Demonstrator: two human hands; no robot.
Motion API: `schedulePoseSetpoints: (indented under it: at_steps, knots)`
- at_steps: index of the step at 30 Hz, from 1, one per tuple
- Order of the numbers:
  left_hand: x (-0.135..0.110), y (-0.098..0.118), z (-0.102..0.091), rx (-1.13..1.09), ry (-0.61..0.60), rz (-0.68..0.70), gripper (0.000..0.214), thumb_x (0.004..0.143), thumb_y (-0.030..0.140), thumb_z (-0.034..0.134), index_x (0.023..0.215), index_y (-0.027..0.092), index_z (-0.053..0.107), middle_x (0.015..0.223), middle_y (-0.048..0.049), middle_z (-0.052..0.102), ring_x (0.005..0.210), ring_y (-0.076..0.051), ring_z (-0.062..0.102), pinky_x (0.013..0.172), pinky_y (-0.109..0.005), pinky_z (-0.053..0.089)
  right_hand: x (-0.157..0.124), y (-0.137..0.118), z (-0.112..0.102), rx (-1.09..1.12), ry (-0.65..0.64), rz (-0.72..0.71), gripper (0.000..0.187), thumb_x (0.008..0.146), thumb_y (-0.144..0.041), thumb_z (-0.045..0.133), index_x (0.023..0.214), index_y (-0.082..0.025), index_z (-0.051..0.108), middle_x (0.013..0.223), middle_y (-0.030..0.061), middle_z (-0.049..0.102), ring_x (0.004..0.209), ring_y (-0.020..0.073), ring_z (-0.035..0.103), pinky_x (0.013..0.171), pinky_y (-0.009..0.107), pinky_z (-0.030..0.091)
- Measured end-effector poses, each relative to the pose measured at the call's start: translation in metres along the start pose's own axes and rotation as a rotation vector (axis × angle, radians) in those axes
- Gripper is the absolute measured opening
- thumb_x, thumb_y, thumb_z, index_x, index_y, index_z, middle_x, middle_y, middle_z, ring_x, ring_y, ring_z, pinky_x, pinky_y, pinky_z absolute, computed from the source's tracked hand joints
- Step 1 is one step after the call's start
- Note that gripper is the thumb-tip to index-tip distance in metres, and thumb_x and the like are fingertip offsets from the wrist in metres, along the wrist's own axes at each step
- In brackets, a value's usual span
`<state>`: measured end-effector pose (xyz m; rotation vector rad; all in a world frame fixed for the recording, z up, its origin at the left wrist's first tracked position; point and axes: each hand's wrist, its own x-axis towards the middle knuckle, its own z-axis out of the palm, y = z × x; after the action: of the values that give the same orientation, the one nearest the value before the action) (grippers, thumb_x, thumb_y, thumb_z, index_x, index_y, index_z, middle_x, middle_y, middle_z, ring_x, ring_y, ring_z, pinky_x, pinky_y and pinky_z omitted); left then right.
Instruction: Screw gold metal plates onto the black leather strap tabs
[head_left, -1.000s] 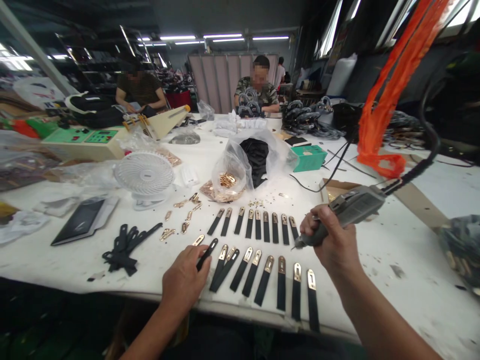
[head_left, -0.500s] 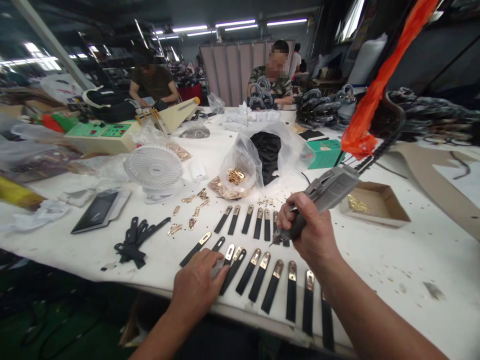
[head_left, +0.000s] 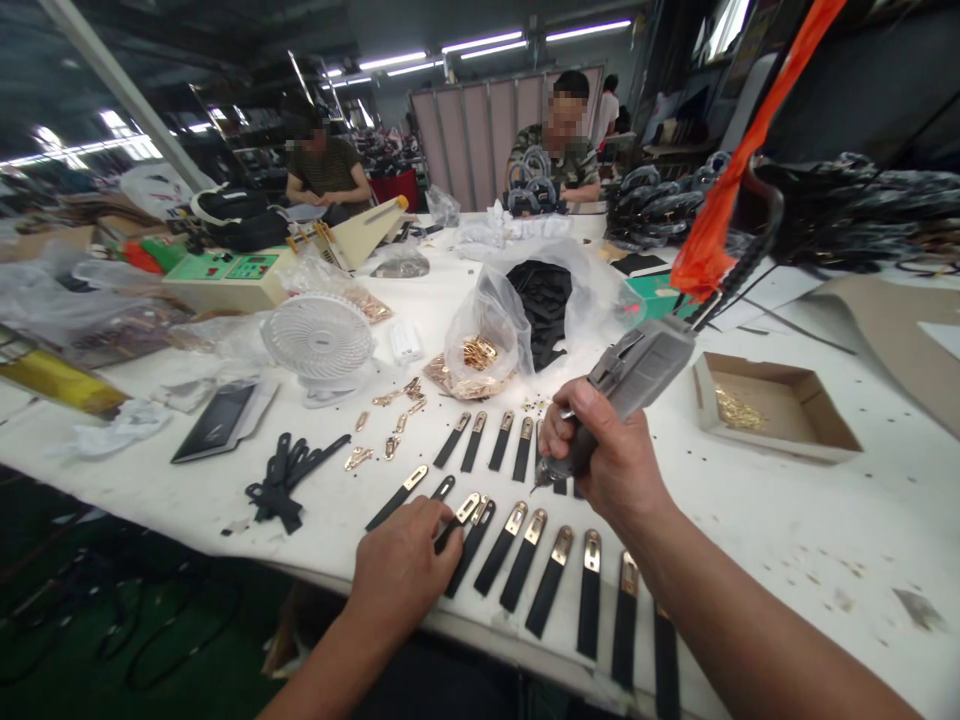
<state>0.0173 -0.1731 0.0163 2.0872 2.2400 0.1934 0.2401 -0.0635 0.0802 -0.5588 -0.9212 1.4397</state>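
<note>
My left hand (head_left: 405, 560) is closed on a black strap with a gold plate (head_left: 466, 508) at its end, pinched between thumb and fingers near the table's front edge. Right beside it lies another strap (head_left: 474, 545), partly under the thumb. My right hand (head_left: 607, 440) grips a grey electric screwdriver (head_left: 643, 362), its bit pointing down and to the left above the straps. A front row of black straps with gold plates (head_left: 523, 560) runs to the right, with a second row (head_left: 474, 442) behind. Loose gold plates (head_left: 409, 400) lie further back.
A cardboard box (head_left: 802, 400) with small gold screws stands at right. Behind the rows are a plastic bag of gold plates (head_left: 480, 352) and a white fan (head_left: 319, 340). A pile of black straps (head_left: 285, 480) lies left. An orange-wrapped cord (head_left: 712, 250) hangs to the screwdriver. Two people sit opposite.
The view has shifted slightly. My right hand and the screwdriver have moved a little left, toward my left hand. The strap in my left hand now shows more clearly between thumb and fingers.
</note>
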Motion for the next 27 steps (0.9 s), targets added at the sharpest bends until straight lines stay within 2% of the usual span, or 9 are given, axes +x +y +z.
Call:
schedulePoseSetpoints:
  at_steps: [7,11,14,21,27]
  knots:
    - [0.002,-0.003,0.001,0.06,0.071,0.015,0.009,0.095,0.029,0.065,0.096,0.026,0.073,0.097,-0.002,0.078,0.092,-0.023,0.073,0.07,-0.03,0.047,0.001,-0.001,-0.001,0.038,-0.043,0.006,0.038,0.085,-0.052,0.085,0.079,-0.02,0.066,0.056,-0.0045,0.055,0.048,0.012,0.052,0.049,0.025,0.048]
    - [0.002,-0.003,-0.001,-0.052,0.203,0.054,0.014,0.096,0.034,0.064,0.101,0.026,0.075,0.09,-0.0016,0.075,0.082,-0.02,0.072,0.071,-0.029,0.051,-0.001,-0.004,0.001,0.108,-0.046,0.033,0.036,0.086,-0.051,0.084,0.079,-0.02,0.066,0.056,-0.0051,0.054,0.048,0.0112,0.051,0.051,0.025,0.049]
    - [0.001,0.011,-0.005,-0.258,0.262,0.112,0.019,0.096,0.04,0.067,0.105,0.026,0.076,0.085,-0.0011,0.073,0.077,-0.018,0.071,0.074,-0.029,0.055,-0.002,-0.006,0.004,0.15,-0.024,0.033,0.037,0.084,-0.051,0.086,0.078,-0.02,0.066,0.056,-0.006,0.053,0.047,0.0107,0.051,0.051,0.025,0.05]
    - [0.008,0.06,-0.011,-0.545,0.221,0.142,0.009,0.088,0.034,0.08,0.093,0.027,0.08,0.083,-0.0005,0.074,0.076,-0.017,0.07,0.073,-0.028,0.057,-0.007,-0.006,0.005,0.171,-0.018,0.051,0.037,0.084,-0.051,0.085,0.079,-0.02,0.066,0.056,-0.0055,0.053,0.047,0.0118,0.052,0.047,0.025,0.048]
    - [0.01,0.069,-0.013,-0.616,0.24,0.182,0.013,0.092,0.033,0.077,0.081,0.026,0.08,0.08,-0.0014,0.074,0.075,-0.017,0.071,0.071,-0.029,0.056,-0.012,-0.004,0.007,0.162,-0.018,0.063,0.036,0.086,-0.05,0.084,0.081,-0.019,0.067,0.056,-0.0051,0.053,0.047,0.0118,0.053,0.047,0.025,0.048]
